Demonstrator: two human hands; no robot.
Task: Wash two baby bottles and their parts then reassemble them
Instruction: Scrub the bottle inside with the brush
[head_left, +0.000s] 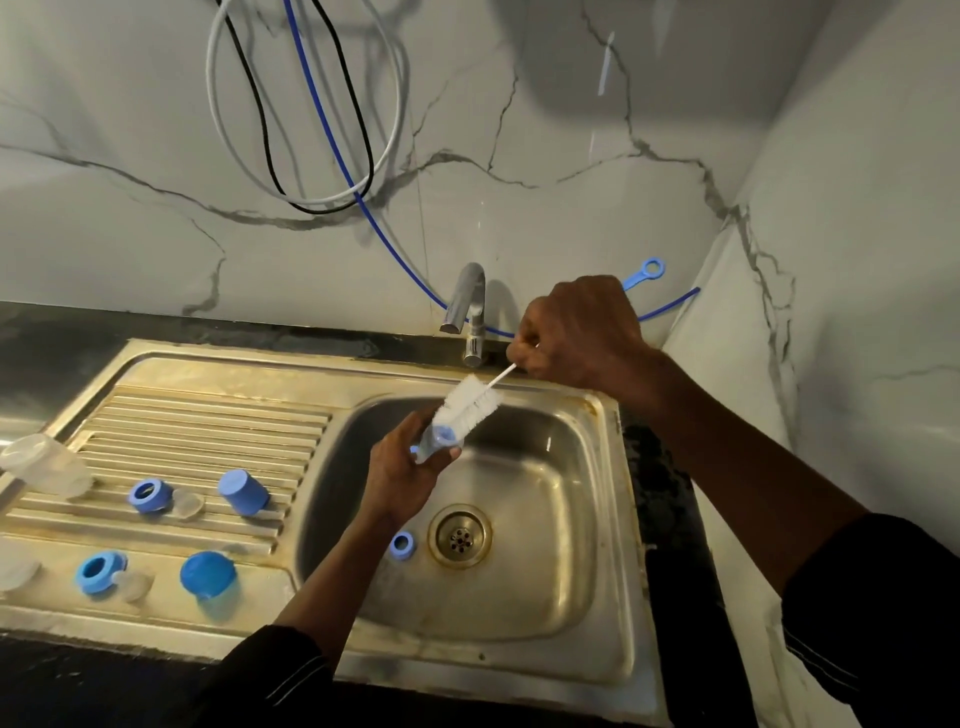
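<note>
Over the sink (571, 551), the left hand (400, 478) curls its fingers (451, 454) round a blue-collared bottle (434, 441); at 1 o'clock the right hand (576, 332) pinches a white brush (470, 402) touching its mouth. Blue caps (243, 491) lie on the drainboard (208, 426) at 9 o'clock.

Left hand (402, 475) grips small clear bottle (436, 441), blue at its mouth, over sink (545, 597). Right hand (576, 332) grips thin handle of white bottle brush (472, 402), bristles at bottle mouth. Loose blue ring (401, 544) in basin, left of drain (460, 535). Drainboard (208, 426) at left: blue rings (149, 494), blue caps (243, 491), clear teats (188, 503), second clear bottle (44, 465) at far-left edge.
</note>
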